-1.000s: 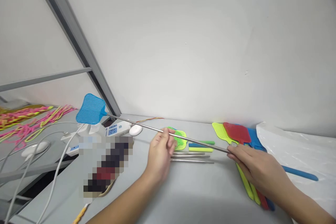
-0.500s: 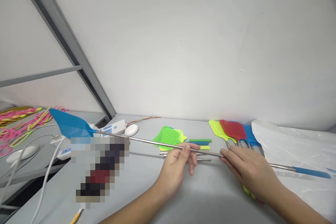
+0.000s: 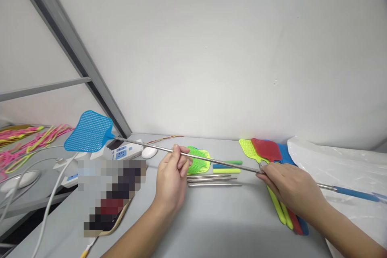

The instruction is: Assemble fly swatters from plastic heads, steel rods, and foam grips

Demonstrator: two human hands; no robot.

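Blue swatter (image 3: 89, 131) (long-shafted) in both hands (image 3: 171, 179) (image 3: 294, 187)

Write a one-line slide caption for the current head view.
Left hand and right hand hold a blue swatter by its rod, above a table with loose rods and other swatters.

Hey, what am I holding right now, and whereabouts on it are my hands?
A blue fly swatter, by its metal shaft: your left hand partway along, your right hand closer to the blue handle.
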